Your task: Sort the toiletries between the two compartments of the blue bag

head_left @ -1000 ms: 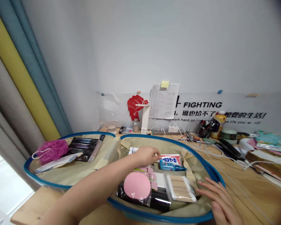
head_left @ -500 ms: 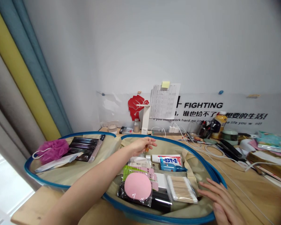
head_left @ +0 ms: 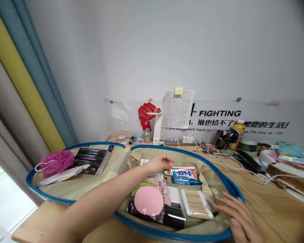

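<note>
Tabletop (head_left: 258, 182) w/ case (head_left: 143, 146) on it: my L grip (head_left: 167, 165)'s narrow on a small amber item (head_left: 169, 171), toothpaste tube (head_left: 187, 173) at 3-4 o'clock, approx 9-to-3 lengthwise, nearer L than R grip (head_left: 224, 206), spread wide, 4 o'clock.

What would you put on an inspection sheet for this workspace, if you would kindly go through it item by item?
Surface: wooden desk, under the open blue-rimmed case.
Working items: toothpaste tube, cotton swab pack and pink oval pad in the right half; purple bath puff in the left.
Clutter: yellow bottle and green jar behind, right.
Hands: left hand over the case near the toothpaste tube, grip unclear; right hand open at the right rim.
Cables: white cables loose across the desk's right side.
Surroundings: wall with "FIGHTING" lettering; curtain at left.
</note>
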Demonstrator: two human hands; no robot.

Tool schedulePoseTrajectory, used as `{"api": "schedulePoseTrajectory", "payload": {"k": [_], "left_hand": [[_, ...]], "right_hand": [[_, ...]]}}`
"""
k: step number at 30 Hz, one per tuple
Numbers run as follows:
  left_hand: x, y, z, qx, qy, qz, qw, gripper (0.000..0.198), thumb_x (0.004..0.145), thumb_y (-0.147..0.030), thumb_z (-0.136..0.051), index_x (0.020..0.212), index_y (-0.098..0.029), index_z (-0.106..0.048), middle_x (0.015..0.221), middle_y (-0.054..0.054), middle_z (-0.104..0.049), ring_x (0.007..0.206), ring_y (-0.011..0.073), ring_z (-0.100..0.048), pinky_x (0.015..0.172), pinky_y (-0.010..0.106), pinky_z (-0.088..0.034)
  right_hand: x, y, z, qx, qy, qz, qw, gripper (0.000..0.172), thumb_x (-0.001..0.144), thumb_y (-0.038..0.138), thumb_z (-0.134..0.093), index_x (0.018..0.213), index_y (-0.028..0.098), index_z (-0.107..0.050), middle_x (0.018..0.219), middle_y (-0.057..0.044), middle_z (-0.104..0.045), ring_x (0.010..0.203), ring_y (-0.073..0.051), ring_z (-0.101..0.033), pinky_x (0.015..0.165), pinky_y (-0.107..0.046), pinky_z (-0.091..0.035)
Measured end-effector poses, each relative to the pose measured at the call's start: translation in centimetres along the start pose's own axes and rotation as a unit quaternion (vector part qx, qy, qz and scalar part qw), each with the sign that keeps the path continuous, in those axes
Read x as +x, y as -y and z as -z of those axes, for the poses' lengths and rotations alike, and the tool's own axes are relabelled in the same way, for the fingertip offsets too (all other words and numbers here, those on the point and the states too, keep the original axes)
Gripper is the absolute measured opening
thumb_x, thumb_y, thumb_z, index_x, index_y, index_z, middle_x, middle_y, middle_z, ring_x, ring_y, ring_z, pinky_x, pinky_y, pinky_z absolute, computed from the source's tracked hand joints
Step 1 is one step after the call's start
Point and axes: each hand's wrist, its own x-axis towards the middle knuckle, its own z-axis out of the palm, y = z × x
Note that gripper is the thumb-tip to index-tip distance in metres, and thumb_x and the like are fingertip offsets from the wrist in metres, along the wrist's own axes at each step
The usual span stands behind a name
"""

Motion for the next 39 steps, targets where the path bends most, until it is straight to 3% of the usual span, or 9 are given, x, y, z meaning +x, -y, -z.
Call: {"api": "schedulePoseTrajectory", "payload": {"k": [3,9,16,24,30,35,39], "left_hand": [[-0.3,0.1,-0.9,0.107,-0.002,-0.023,0.994,0.021,0.081,-0.015,-0.069,0.102,-0.014,-0.070,0.087,0.002,-0.067,0.079,0.0114,-0.062,0.080,0.027,-0.051],[-1.0,-0.4,-2.0,0.317,0.028,-0.087,0.944,0.019,0.080,-0.013,-0.065,0.094,-0.022,-0.074,0.108,0.003,-0.070,0.107,0.0195,-0.062,0.103,0.034,-0.043],[-0.6,0.2,-2.8,0.454,0.082,-0.115,0.880,0.023,0.082,-0.014,-0.064,0.100,-0.023,-0.074,0.113,0.006,-0.072,0.111,0.0222,-0.063,0.103,0.033,-0.043],[-0.6,0.8,-2.8,0.522,0.097,-0.114,0.840,0.019,0.083,-0.024,-0.066,0.099,-0.028,-0.076,0.108,0.002,-0.075,0.101,0.0205,-0.067,0.088,0.029,-0.048],[-0.8,0.8,-2.7,0.548,0.087,-0.113,0.824,0.019,0.087,-0.025,-0.060,0.095,-0.030,-0.077,0.105,0.001,-0.077,0.099,0.0207,-0.068,0.100,0.038,-0.040],[-0.9,0.6,-2.7,0.545,0.072,-0.104,0.829,0.016,0.082,-0.024,-0.065,0.091,-0.031,-0.077,0.101,-0.001,-0.078,0.095,0.0195,-0.069,0.100,0.037,-0.041],[-1.1,-0.5,-2.1,0.515,0.042,-0.102,0.850,0.018,0.085,-0.028,-0.062,0.095,-0.030,-0.076,0.107,0.000,-0.077,0.101,0.0209,-0.067,0.099,0.037,-0.041]], "right_hand": [[-0.1,-0.1,0.0,-0.004,0.005,-0.002,1.000,0.029,0.097,0.033,-0.042,0.095,0.026,-0.070,0.101,-0.004,-0.073,0.105,-0.023,-0.067,0.088,-0.037,-0.051],[0.1,0.1,0.3,-0.005,0.011,-0.001,1.000,0.029,0.097,0.033,-0.043,0.094,0.026,-0.071,0.101,-0.004,-0.074,0.104,-0.023,-0.067,0.088,-0.037,-0.051],[-0.2,-0.2,0.0,0.000,0.008,-0.014,1.000,0.031,0.096,0.035,-0.044,0.093,0.026,-0.073,0.100,-0.004,-0.074,0.103,-0.024,-0.068,0.086,-0.038,-0.054],[-0.3,-0.1,0.3,0.000,0.003,-0.010,1.000,0.029,0.096,0.033,-0.044,0.094,0.026,-0.072,0.100,-0.003,-0.074,0.104,-0.023,-0.068,0.088,-0.037,-0.053],[-0.1,0.0,0.2,0.004,0.003,-0.007,1.000,0.029,0.096,0.033,-0.044,0.095,0.027,-0.072,0.101,-0.003,-0.074,0.103,-0.023,-0.068,0.086,-0.036,-0.053],[0.0,0.1,0.1,0.000,0.002,-0.013,1.000,0.031,0.097,0.036,-0.044,0.092,0.027,-0.073,0.099,-0.003,-0.074,0.101,-0.023,-0.068,0.086,-0.038,-0.054],[0.1,0.1,0.3,-0.002,0.012,-0.012,1.000,0.031,0.097,0.035,-0.044,0.092,0.027,-0.074,0.100,-0.004,-0.075,0.102,-0.024,-0.068,0.086,-0.038,-0.054]]}}
